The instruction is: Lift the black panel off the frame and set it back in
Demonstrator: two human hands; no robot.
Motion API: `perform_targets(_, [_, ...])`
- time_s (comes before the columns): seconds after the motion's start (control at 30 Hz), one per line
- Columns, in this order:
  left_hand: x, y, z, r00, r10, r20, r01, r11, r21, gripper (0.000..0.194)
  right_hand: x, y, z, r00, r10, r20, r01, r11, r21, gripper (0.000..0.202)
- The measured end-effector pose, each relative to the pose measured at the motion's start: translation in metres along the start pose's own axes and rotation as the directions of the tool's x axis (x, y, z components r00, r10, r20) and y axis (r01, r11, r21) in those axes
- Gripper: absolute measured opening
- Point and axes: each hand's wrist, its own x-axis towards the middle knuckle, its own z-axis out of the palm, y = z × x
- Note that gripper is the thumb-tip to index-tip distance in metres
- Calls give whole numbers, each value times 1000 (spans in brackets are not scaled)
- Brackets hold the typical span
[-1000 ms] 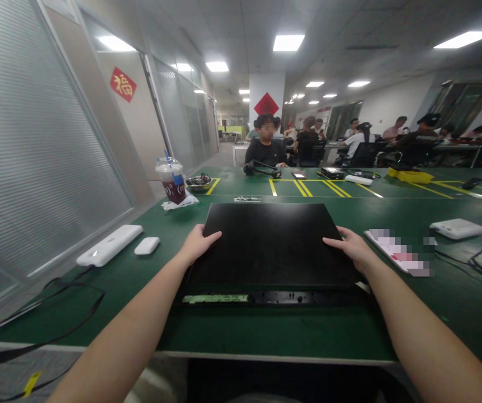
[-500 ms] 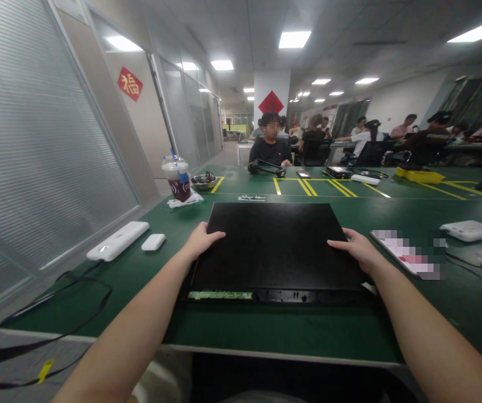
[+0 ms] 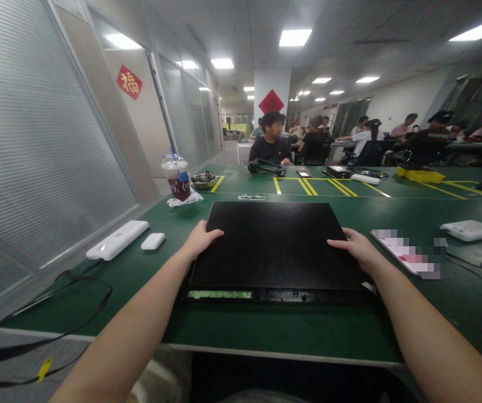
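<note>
Left hand point(image 3: 201, 240) and right hand point(image 3: 356, 249) clamped on a black panel point(image 3: 270, 246)

In the head view, the panel sits between the 2 hands, near the front of the green table point(image 3: 283, 330). Each hand grips 1 side edge, thumb on top; the fingers underneath are mostly hidden. Just beside the panel's near edge runs a black strip point(image 3: 308, 296) bearing a green board point(image 3: 220, 294) at its left. A white tab point(image 3: 369, 287) pokes out at the near right corner. Left of the panel lie a small white case point(image 3: 152, 241) and a longer white device point(image 3: 118, 240); a lidded cup point(image 3: 176, 182) stands farther back. 1 person point(image 3: 270, 148) sits across the table.
</note>
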Motion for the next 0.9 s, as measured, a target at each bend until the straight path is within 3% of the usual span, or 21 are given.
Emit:
perform_targets(0.37, [1,-3,0,992,113,-52,-108,990,85,44,6,5,-3,1000,-20,3,20,1000,-10,55])
perform_targets(0.7, [-10,8,0,993,106,-46,-93,969,231,61,7,4,-3,999,-29,-13,28,999,-34,55])
perform_targets(0.9, [-12,12,-1,992,114,-58,-98,968,229,64,4,3,-2,999,-34,-12,33,999,-38,54])
